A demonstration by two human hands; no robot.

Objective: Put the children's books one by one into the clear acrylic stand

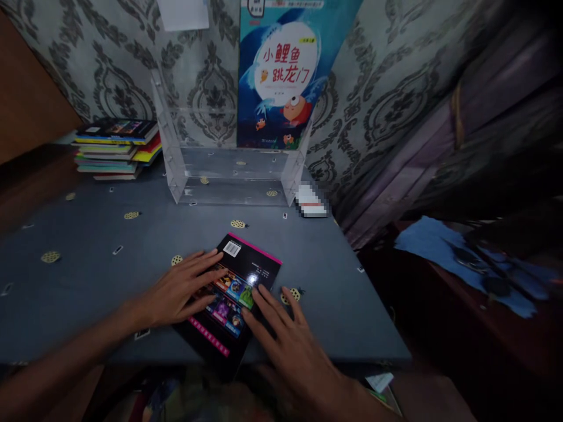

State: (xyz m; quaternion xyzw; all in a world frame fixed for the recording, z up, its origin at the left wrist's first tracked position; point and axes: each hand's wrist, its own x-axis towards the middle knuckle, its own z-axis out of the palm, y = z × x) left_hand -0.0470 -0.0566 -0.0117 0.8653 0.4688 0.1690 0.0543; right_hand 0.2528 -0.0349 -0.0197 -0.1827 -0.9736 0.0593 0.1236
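A black book (235, 266) with a pink edge, a barcode and small colourful pictures lies flat near the table's front edge, turned at an angle. My left hand (187, 287) rests on its left side, fingers stretched across the cover. From the lower right, my right hand (285, 328) touches the book's right side with its fingers spread. Parts of the cover are hidden beneath both hands. Beyond the book stands a clear acrylic rack (229, 190), holding an upright blue book (281, 126) with an orange fish on its front.
A stack of books (116, 149) sits at the table's back left. Right of the rack lies a small blurred-out white item (311, 200). The table (101, 234) has a grey, pineapple-patterned cover. A curtain (417, 146) hangs at the right, above a blue cloth (440, 252).
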